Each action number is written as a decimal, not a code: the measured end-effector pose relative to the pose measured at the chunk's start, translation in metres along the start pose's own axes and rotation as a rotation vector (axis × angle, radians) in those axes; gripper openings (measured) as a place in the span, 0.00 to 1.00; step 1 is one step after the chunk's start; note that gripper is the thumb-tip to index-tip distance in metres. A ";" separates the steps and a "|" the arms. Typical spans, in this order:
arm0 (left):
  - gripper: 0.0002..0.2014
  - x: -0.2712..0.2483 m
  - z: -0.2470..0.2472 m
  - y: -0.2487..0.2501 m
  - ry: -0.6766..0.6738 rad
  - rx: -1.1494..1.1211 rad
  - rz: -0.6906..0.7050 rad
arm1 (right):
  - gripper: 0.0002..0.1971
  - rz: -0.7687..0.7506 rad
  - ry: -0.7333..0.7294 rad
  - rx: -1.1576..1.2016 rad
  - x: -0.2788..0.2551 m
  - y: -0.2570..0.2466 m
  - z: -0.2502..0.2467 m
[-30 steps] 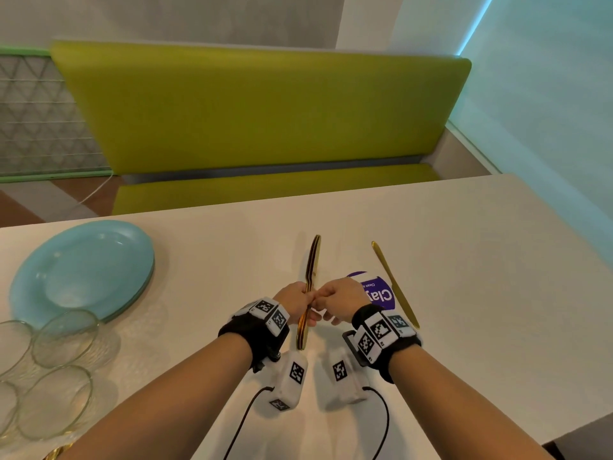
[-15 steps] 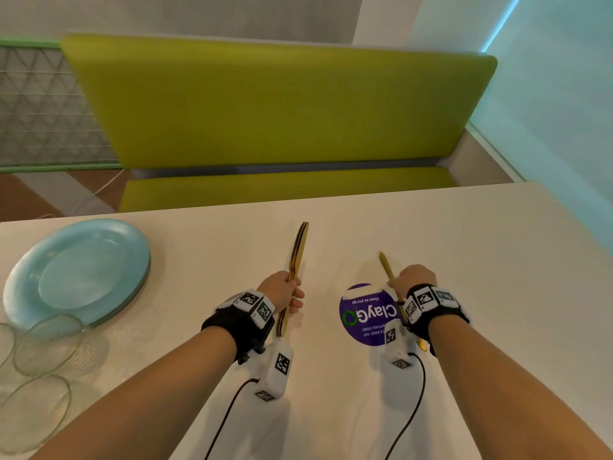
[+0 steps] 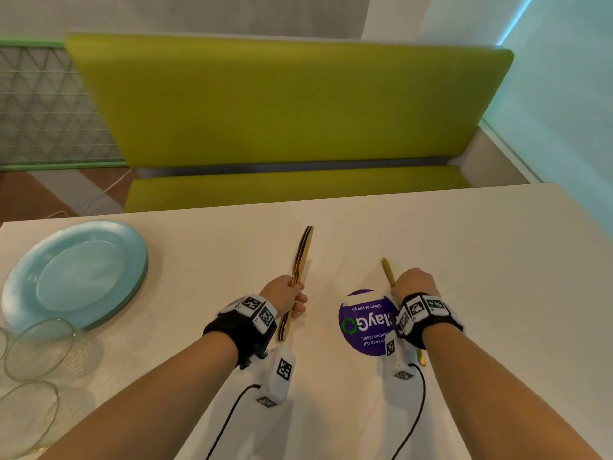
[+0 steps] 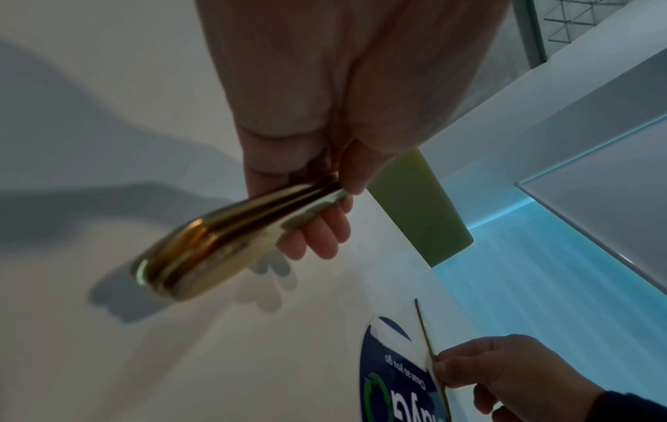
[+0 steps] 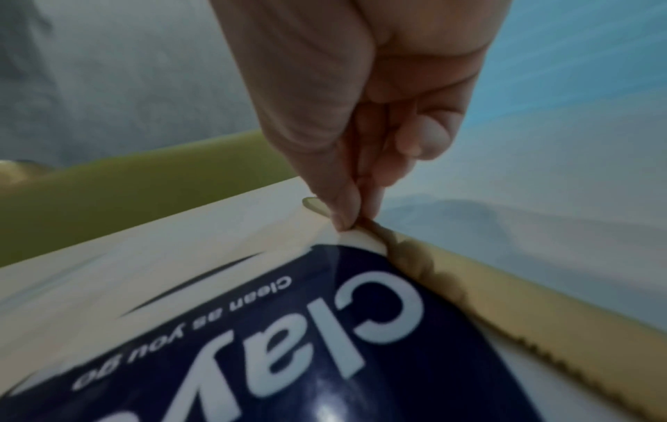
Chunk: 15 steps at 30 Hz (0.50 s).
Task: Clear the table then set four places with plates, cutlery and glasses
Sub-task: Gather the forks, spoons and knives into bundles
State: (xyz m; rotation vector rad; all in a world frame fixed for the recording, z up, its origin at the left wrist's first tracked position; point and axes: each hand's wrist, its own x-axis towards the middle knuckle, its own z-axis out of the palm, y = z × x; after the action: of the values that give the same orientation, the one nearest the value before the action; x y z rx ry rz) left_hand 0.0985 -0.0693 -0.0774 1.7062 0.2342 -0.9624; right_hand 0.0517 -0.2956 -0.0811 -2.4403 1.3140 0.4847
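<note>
Tabletop [image 3: 431, 247] has no place set yet: left hand [image 3: 285, 295] clenches gold knives [image 3: 303, 257] left of purple sticker [image 3: 361, 327], right hand [image 3: 414, 282] pinches one knife [image 3: 387, 270] at sticker's right edge; plates [image 3: 76, 273] & glasses [image 3: 39, 346] stacked far left.

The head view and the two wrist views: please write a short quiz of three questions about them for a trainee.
1. True or false: the left hand grips a bundle of gold knives.
2. Where does the single gold knife that the right hand pinches lie? A) on the blue plates B) by the purple sticker's right edge C) on the green bench
3. Fill in: the glasses stand nearer the camera than the ____.

Key: 1 true; 2 B; 3 plates.
</note>
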 end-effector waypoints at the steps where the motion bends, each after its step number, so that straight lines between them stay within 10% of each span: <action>1: 0.12 0.001 -0.003 -0.001 -0.004 -0.007 -0.006 | 0.16 -0.019 -0.018 -0.020 -0.003 -0.003 0.001; 10: 0.05 -0.003 0.006 0.011 -0.039 0.079 0.003 | 0.09 -0.046 0.001 -0.049 -0.011 0.011 0.002; 15: 0.06 -0.017 0.002 0.015 -0.006 0.118 0.045 | 0.12 -0.316 0.067 -0.200 -0.037 -0.011 -0.005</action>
State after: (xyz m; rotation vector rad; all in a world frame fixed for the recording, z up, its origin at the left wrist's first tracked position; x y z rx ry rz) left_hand 0.0956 -0.0712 -0.0550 1.8087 0.1372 -0.9640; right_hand 0.0425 -0.2653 -0.0586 -2.7840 0.9137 0.4720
